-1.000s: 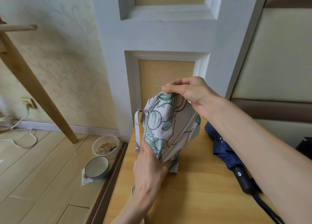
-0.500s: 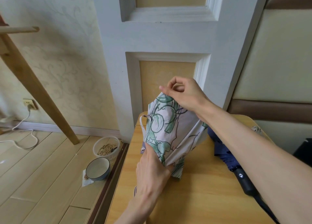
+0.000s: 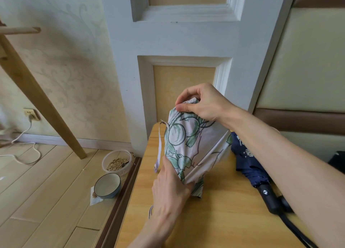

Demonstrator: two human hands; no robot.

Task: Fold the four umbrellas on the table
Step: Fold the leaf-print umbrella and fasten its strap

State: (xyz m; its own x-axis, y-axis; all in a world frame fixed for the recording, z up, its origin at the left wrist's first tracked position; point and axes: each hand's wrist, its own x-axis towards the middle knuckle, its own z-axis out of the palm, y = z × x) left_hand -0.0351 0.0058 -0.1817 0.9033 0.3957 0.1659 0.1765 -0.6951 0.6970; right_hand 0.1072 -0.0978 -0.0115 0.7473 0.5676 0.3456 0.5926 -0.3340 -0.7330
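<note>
Smooth wooden table under my hands. My left hand grips the soft floral umbrella low; my right hand pinches its top fabric.

Soft, even indoor light, fairly bright, faint diffuse shadow on the table under the floral umbrella, wide-angle bowing of wall mouldings toward the edges, detail mildly soft throughout

White umbrella with green leaf print: collapsed, canopy loose, held upright near surface's far left corner. Navy umbrella: collapsed, lying toward right edge, black handle nearer.
</note>
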